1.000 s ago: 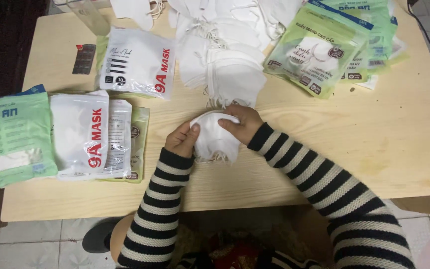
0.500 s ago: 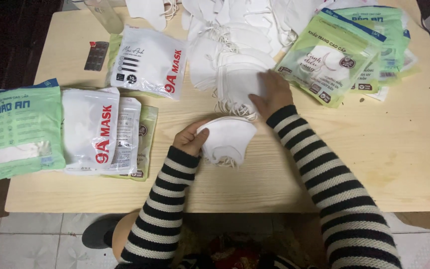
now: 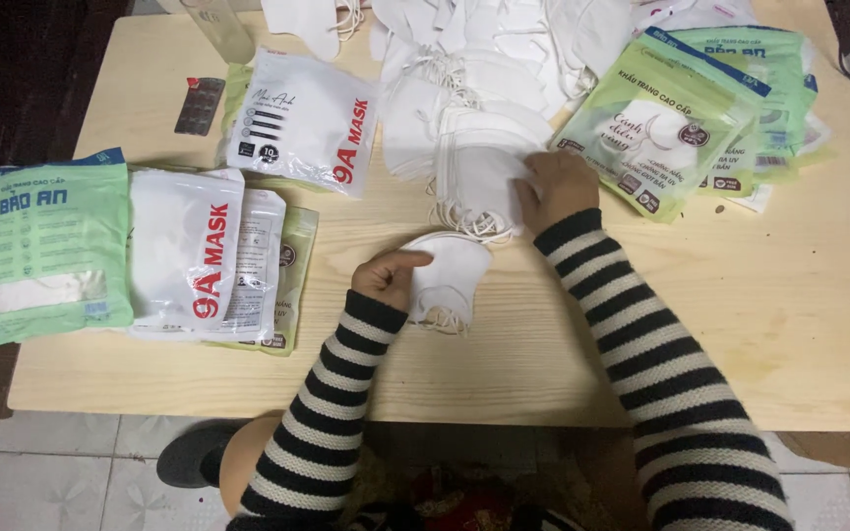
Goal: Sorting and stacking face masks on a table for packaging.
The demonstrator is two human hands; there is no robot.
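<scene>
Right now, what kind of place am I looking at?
Probably a small home workshop for packing face masks: a wooden table over a tiled floor, a pile of loose white masks, and stacks of sealed mask packets.

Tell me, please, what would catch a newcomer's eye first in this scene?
Most striking is the heap of loose white face masks spread across the far middle of the wooden table. The right hand rests on the heap's near edge, while the left hand holds a small stack of masks nearer the body. Sealed packets flank them: white ones at left, green ones at right.
</scene>
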